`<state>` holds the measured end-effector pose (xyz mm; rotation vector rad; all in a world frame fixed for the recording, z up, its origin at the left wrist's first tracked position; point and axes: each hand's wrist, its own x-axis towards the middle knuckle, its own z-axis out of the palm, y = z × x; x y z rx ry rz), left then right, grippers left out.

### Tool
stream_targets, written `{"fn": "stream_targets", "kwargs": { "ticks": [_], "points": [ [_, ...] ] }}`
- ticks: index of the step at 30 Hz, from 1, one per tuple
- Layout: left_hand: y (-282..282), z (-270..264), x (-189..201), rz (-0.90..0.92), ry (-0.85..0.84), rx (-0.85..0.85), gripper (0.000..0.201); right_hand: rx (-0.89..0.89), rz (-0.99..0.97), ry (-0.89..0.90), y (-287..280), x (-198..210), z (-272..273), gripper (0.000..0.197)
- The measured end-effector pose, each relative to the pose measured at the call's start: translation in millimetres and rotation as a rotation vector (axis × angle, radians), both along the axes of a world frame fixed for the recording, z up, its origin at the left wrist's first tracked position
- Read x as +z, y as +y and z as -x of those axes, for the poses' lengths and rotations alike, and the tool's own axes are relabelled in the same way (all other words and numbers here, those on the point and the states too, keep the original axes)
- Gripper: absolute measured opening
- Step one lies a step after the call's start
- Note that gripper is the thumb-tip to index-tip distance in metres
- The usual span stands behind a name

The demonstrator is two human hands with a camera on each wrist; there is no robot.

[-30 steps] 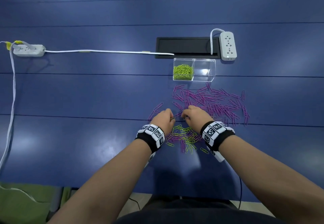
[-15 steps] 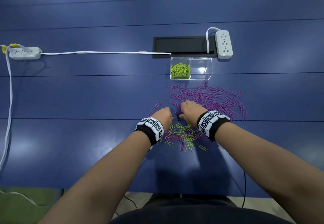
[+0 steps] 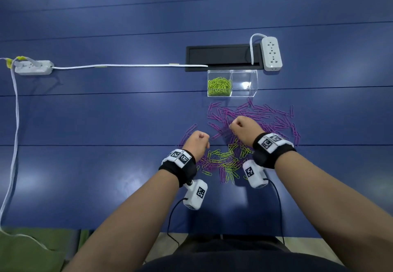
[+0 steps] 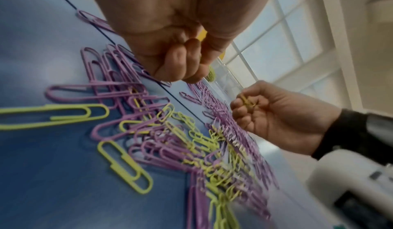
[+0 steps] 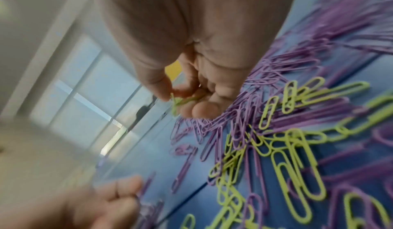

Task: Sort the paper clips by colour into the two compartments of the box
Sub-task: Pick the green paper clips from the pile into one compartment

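Observation:
A clear two-compartment box (image 3: 232,95) stands at the back. Its left compartment holds green paper clips (image 3: 219,86); its right compartment (image 3: 244,80) holds none. Purple clips (image 3: 268,116) lie spread in front of the box. A mixed green and purple pile (image 3: 227,159) lies nearer me. My right hand (image 3: 234,126) hovers over the purple clips and pinches a few green clips (image 5: 180,101), which also show in the left wrist view (image 4: 246,101). My left hand (image 3: 205,138) is a curled fist left of the pile (image 4: 187,64), with nothing showing in it.
A black cable hatch (image 3: 221,57) sits just behind the box, with a white power strip (image 3: 271,53) at its right end. Another power strip (image 3: 33,67) lies far left, its white cord (image 3: 127,65) running across to the hatch. The table's front edge (image 3: 85,228) is near me.
Both hands have risen from the mixed pile where their fingertips met. The right hand moved forward over the purple clips with green clips in it. The left hand drew slightly left into a fist.

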<state>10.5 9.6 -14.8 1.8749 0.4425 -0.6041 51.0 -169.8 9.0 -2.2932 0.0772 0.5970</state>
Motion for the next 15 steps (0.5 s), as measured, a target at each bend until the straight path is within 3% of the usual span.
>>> {"fn": "stream_targets", "kwargs": {
  "ticks": [4, 7, 11, 15],
  "points": [
    [-9, 10, -1, -0.014, -0.001, -0.067, 0.028, -0.305, -0.473, 0.255, -16, 0, 15, 0.018],
    [-14, 13, 3, -0.287, -0.095, -0.316, 0.025, -0.403, -0.622, 0.347, -20, -4, 28, 0.016],
    [-15, 16, -1, -0.545, -0.226, -0.527, 0.016, -0.327, -0.476, 0.352, -20, -10, 38, 0.024],
    [-17, 18, -7, -0.63, -0.227, -0.62, 0.023, 0.114, 0.03, 0.075, -6, -12, 45, 0.016]
  ]
}}
